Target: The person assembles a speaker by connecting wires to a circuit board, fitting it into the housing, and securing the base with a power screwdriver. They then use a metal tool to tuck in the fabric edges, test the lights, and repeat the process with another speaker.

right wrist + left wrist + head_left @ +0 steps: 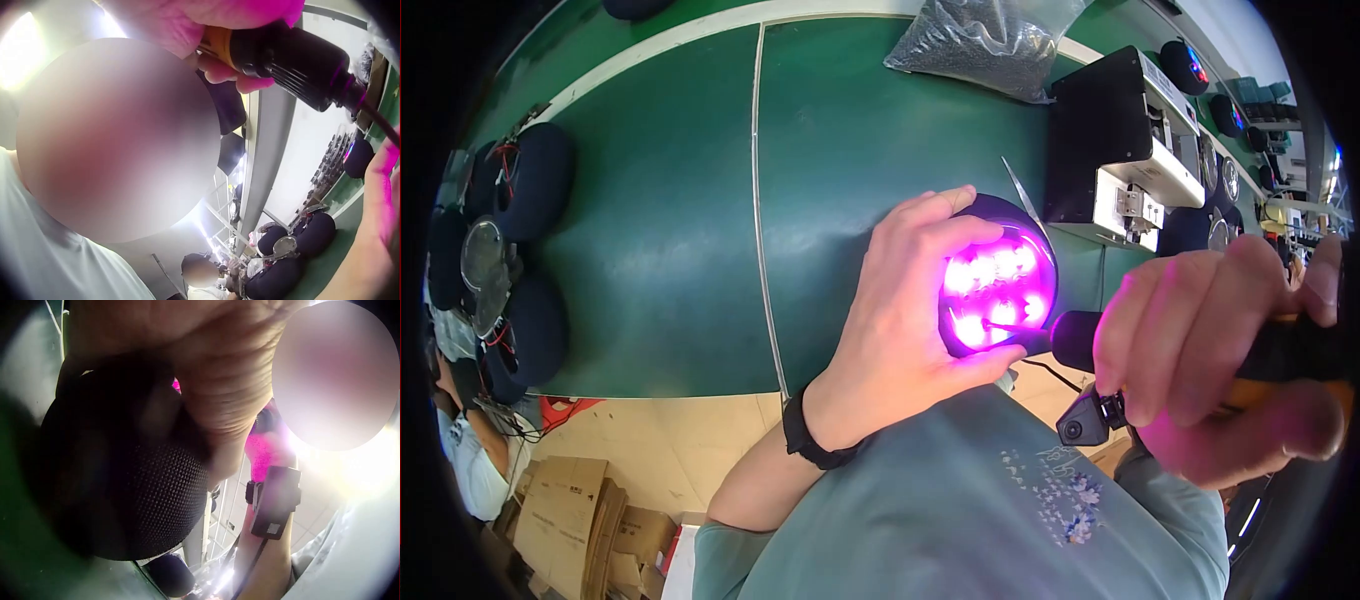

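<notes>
Left hand (910, 300): curled round lit unit (1000, 268)
Right hand (1200, 345): wrapped round driver (1076, 341), right of lit unit
Handling: likely light, stiff; grip mesh sides (169, 487)

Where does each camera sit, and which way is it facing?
Head: on the head, facing forward and down at the left hand, right hand, lit round device and shirt.
Left wrist: faces the left palm and device's mesh side; right forearm beyond.
Right wrist: faces along the driver in the right hand; left forearm at the edge.
Head and right wrist share the driver.
</notes>
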A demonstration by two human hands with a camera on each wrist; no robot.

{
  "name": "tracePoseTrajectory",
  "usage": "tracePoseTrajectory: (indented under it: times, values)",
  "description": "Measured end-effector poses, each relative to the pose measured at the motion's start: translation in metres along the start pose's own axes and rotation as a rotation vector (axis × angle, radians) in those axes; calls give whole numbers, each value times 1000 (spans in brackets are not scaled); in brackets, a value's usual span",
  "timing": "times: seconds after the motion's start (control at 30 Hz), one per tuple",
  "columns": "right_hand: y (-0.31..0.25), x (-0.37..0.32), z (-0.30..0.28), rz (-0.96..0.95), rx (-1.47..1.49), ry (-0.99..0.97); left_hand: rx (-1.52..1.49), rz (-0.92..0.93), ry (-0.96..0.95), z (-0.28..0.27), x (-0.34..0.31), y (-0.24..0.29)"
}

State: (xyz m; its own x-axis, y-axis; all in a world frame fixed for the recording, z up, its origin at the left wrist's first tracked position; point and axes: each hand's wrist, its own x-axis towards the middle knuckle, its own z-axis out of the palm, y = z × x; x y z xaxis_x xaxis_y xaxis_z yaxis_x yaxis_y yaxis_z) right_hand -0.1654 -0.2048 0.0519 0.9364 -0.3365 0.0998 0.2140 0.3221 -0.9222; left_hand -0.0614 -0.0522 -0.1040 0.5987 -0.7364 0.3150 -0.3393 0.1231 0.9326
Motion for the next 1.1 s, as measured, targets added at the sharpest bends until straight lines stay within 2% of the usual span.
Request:
tracePoseTrajectory:
  times: [0.27, 0.5, 0.57, 0.6, 0.67, 0.77, 0.9, 1.0, 1.07, 1.1]
  values:
    - [23, 9, -7, -361, -234, -137, 14, -21, -2, -1, 1, 2]
    - [19, 1, -3, -301, -287, -91, 21, -18, 11, 0, 1, 1]
    - [21, 3, 0, -363, -353, -172, 13, -2, 29, 2, 1, 0]
    - [32, 4, 2, -458, -322, -164, 12, -5, 33, 3, 0, -1]
    - [36, 4, 0, -498, -330, -210, 7, 12, 42, 4, 0, -2]
    - [27, 9, 9, -383, -445, -283, -4, 22, 49, 4, -1, -2]
    - [31, 11, 9, -447, -427, -366, 29, 34, 44, 1, 0, -1]
    - [19, 6, 3, -332, -455, -312, 49, 92, 41, 0, 1, 2]
    - [13, 3, 0, -278, -474, -269, -10, 28, 4, -3, 1, 3]
    - [21, 2, -3, -404, -419, -183, -61, 6, -16, -3, 0, 1]
